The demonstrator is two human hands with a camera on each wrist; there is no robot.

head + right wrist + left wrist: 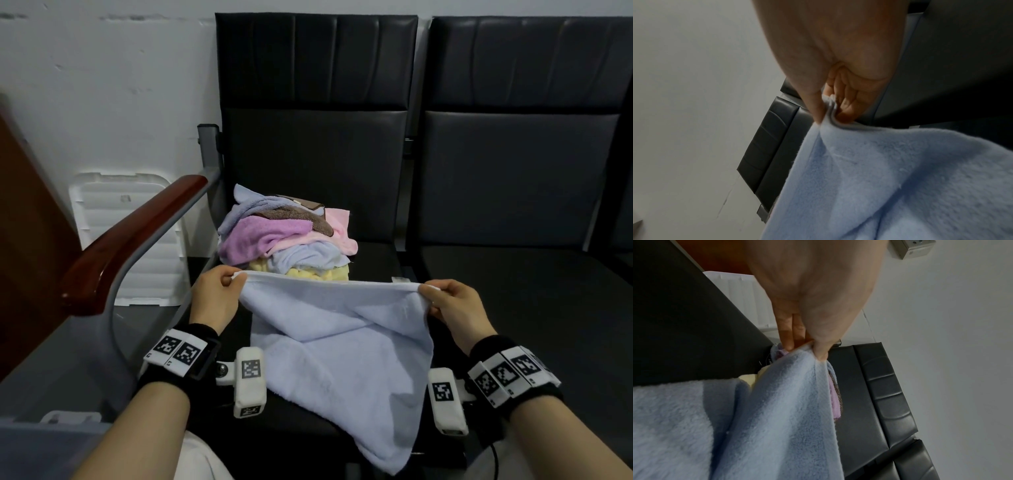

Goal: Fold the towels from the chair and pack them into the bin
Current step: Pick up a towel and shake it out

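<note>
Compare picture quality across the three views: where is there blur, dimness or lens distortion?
Head view: sharp, evenly lit, wide-angle bending at the edges. Left wrist view: dim, the left hand blurred, light blue towel soft. Right wrist view: dim, the right hand blurred.

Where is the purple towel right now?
In the head view, the purple towel lies on the left side of the pile on the black chair seat, just behind the light blue towel held up by both hands.

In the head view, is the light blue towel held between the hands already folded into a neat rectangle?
No. The light blue fleece towel hangs unevenly, pinched at its top edge by the left hand and right hand.
</note>
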